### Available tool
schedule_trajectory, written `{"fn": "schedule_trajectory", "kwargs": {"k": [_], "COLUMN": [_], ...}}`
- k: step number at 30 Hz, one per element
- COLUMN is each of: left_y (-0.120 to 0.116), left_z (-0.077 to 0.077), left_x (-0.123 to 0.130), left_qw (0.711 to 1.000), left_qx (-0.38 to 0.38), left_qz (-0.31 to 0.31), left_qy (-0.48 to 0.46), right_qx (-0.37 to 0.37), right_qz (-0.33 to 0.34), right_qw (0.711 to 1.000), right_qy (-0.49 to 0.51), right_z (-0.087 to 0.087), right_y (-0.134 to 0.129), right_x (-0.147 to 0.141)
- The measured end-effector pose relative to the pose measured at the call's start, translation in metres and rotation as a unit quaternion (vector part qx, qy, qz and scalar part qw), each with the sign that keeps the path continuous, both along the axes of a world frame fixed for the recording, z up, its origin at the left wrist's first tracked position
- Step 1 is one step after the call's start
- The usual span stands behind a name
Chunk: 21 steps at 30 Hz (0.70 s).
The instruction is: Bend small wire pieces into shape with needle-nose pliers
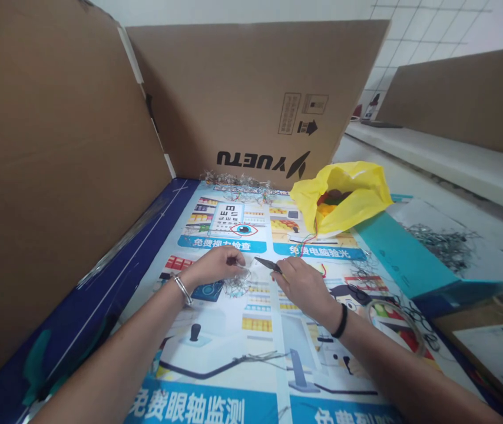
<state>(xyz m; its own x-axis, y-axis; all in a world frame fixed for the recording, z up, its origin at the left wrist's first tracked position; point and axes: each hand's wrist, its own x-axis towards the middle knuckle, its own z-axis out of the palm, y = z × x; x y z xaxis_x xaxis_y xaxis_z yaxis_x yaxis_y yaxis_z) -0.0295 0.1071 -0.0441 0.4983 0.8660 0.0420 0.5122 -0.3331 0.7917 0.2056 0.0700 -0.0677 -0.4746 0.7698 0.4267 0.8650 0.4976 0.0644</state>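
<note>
My right hand is closed around a pair of pliers, dark jaws pointing left toward my other hand. My left hand, a silver bangle at its wrist, has thumb and fingers pinched together just left of the plier tips. What sits in that pinch is too small to make out. Right below the left fingers lies a small tangle of thin silvery wire on the printed sheet. Red and green strands run down from a yellow bag beyond my right hand.
A heap of clear wire bits lies by the back cardboard panel; another cardboard wall stands left. On the right are a tape roll, dark wire loops, a teal box and a wire pile. Green-handled scissors lie lower left.
</note>
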Motion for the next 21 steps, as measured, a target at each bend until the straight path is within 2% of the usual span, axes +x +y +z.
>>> {"fn": "schedule_trajectory", "kwargs": {"k": [4, 12, 15, 21], "left_y": [0.002, 0.002, 0.0, -0.003], "left_z": [0.005, 0.001, 0.001, 0.002], "left_x": [-0.005, -0.003, 0.0, 0.006], "left_qw": [1.0, 1.0, 0.999, 0.996], "left_qx": [-0.004, -0.016, -0.03, -0.035], "left_qz": [-0.005, 0.022, 0.024, 0.073], "left_qy": [0.009, -0.015, -0.034, -0.044], "right_qx": [-0.018, -0.185, -0.201, -0.217], "right_qz": [0.0, -0.035, -0.02, -0.017], "right_qw": [1.0, 0.972, 0.965, 0.953], "right_qy": [0.024, 0.139, 0.166, 0.21], "right_z": [0.001, 0.018, 0.017, 0.013], "right_y": [-0.001, 0.004, 0.007, 0.008], "right_x": [-0.003, -0.02, -0.031, -0.042]}}
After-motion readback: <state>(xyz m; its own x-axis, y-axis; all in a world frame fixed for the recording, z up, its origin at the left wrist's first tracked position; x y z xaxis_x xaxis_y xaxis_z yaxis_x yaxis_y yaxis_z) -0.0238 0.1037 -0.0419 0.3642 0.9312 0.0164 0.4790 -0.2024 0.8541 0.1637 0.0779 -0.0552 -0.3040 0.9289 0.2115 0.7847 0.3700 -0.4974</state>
